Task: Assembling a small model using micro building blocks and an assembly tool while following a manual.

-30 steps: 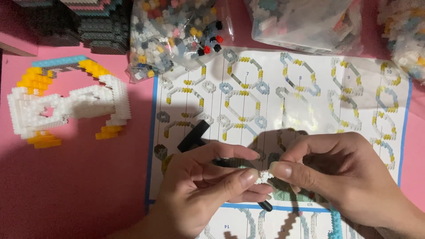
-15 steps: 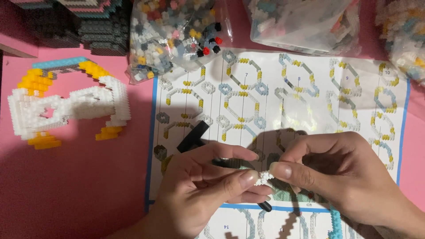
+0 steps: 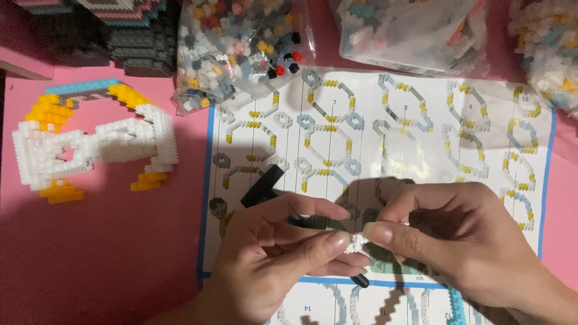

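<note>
Together, both hands (image 3: 355,253) pinch one small white brick piece (image 3: 359,242).

1. Light is moderate and warm, brightest on the instruction sheet (image 3: 385,138) at centre and upper right of the frame.
2. Both hands cast dark shadows onto the pink surface (image 3: 102,253) at lower left.
3. Glare whitens the plastic bags (image 3: 415,30) along the top edge.
4. Corners dim; focus is slightly soft throughout.
</note>
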